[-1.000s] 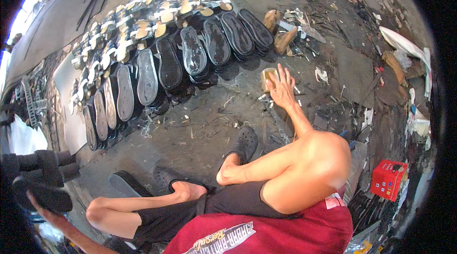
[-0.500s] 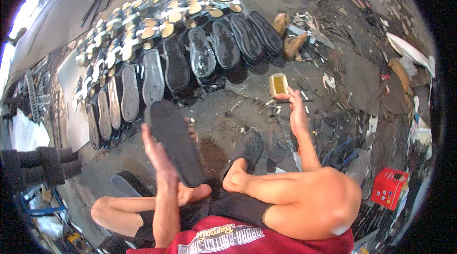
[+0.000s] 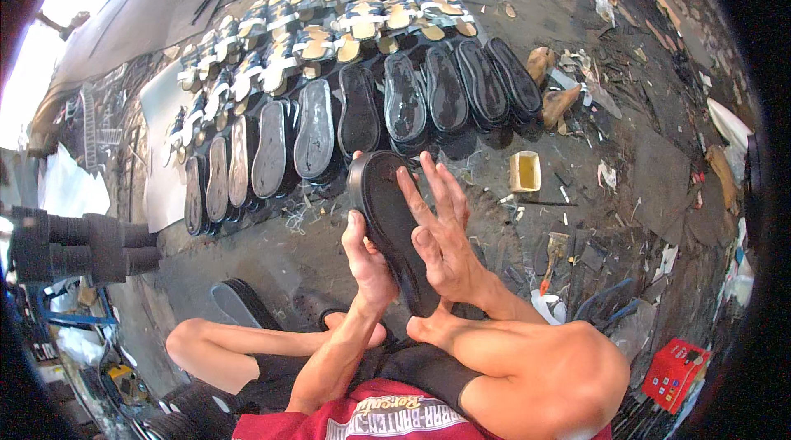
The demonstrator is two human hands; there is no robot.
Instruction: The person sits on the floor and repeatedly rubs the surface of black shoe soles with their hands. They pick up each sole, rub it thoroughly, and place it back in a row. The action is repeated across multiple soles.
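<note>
Plainly held a black shoe sole (image 3: 383, 213) near the middle of the frame, between two hands.
Gripped it along the left edge with the left hand (image 3: 371, 271), closed on it; spread the right hand (image 3: 451, 255) wide over its right side, and could not tell touching from hovering just above. Saw a row of black soles (image 3: 358, 110) across the upper middle of the frame, with strapped sandals (image 3: 364, 26) beyond; saw a square tub (image 3: 525, 188) of amber stuff (image 3: 525, 170) right of centre and, below it, an orange-handled brush (image 3: 556, 250); saw black bundles (image 3: 62, 246) at the left edge and a red box (image 3: 676, 374) at the lower right.
</note>
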